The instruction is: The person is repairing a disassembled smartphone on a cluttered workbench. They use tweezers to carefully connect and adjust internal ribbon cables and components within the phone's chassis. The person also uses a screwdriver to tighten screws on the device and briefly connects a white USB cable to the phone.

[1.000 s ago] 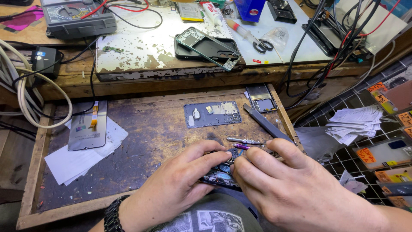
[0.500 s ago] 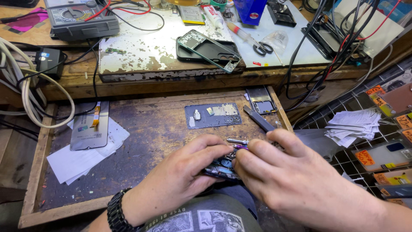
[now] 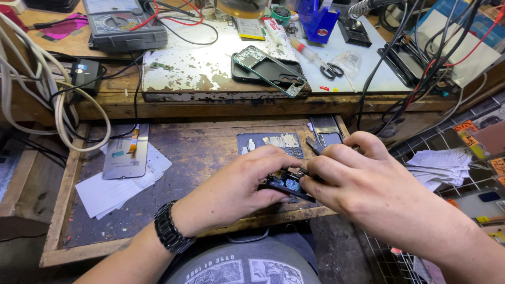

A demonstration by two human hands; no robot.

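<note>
Both of my hands meet over a small dark opened phone [image 3: 286, 185] held above the front edge of a pulled-out wooden drawer [image 3: 58, 210]. My left hand [image 3: 247, 181], with a black watch on its wrist, grips the phone's left side. My right hand [image 3: 357, 181] closes on the phone's right end, fingertips pinched at its top edge; whether they also hold a small tool is hidden. Just behind the hands lies a dark mat [image 3: 269, 143] with small metal parts.
In the drawer's left part a phone screen panel [image 3: 125, 152] lies on white paper sheets [image 3: 105, 192]. On the bench above are a phone frame [image 3: 271, 68], a multimeter [image 3: 123, 23], scissors [image 3: 330, 68], a blue holder [image 3: 320, 21] and many cables. Paper slips [image 3: 436, 165] lie at right.
My hands have shifted up and a little right with the phone, and they now cover the small screwdriver that lay beside it. My right fingers have closed tighter on the phone's end.
</note>
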